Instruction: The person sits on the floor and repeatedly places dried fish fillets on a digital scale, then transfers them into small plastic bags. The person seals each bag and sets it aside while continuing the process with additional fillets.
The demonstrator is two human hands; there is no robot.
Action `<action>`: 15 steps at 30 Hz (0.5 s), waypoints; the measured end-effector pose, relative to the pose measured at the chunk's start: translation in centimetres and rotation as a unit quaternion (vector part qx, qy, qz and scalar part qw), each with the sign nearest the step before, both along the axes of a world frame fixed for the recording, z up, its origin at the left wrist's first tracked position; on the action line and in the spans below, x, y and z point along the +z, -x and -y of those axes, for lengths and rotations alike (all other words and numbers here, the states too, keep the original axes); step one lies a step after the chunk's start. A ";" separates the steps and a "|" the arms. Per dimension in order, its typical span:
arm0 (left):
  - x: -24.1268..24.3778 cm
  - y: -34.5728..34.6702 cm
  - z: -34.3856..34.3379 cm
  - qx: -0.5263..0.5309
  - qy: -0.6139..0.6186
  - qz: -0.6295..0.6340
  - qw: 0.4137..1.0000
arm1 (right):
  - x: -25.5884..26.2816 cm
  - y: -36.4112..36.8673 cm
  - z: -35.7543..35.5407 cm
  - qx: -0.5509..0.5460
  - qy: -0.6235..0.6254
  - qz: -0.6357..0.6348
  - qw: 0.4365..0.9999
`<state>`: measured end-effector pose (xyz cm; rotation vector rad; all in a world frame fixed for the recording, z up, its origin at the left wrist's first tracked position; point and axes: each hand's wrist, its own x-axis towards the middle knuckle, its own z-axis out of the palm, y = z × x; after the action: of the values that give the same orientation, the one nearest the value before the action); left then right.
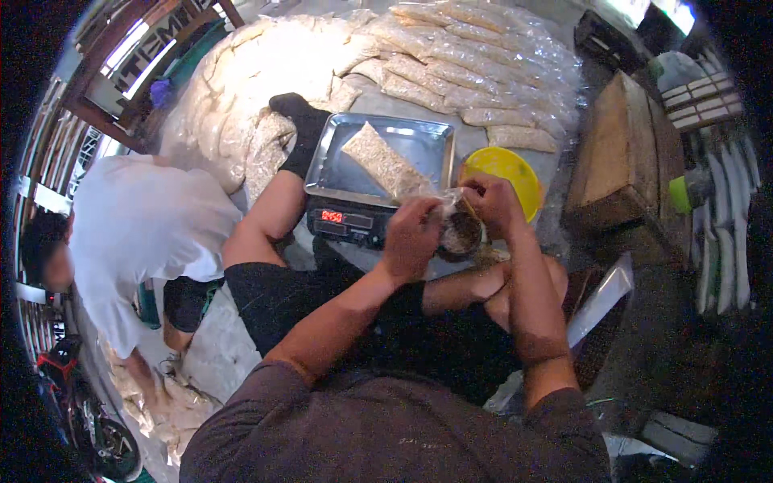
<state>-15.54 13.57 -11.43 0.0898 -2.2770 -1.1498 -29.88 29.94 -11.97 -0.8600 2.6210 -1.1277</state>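
A clear plastic bag (381, 158) filled with pale, grain-like pieces lies slantwise on the steel tray (416, 136) of a digital scale (341, 222). The scale's display glows with red digits. My left hand (413, 238) pinches the bag's gathered neck at the tray's front right corner. From the other side, my right hand (495, 202) grips the same plastic end with bent fingers. Below and between the hands is a round container (462, 234) with brown contents, partly hidden. A yellow plastic basin (504, 172) sits just beyond my right hand.
Filled clear bags (435, 78) lie heaped beyond the scale. To the right are a wooden box (616, 157) and a flat clear plastic sleeve (604, 296). At left a person in a white shirt (151, 211) bends over bags on the floor (163, 410), near a motorcycle (96, 422).
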 end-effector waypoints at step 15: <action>-5.9 -14.8 7.7 -0.382 0.001 0.453 0.806 | -11.7 28.9 -5.4 -0.223 -0.423 -0.060 0.876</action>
<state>-0.69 5.89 -17.28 -0.4163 -3.3240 -1.7660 -58.75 35.38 -23.63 -0.1368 3.0258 0.1190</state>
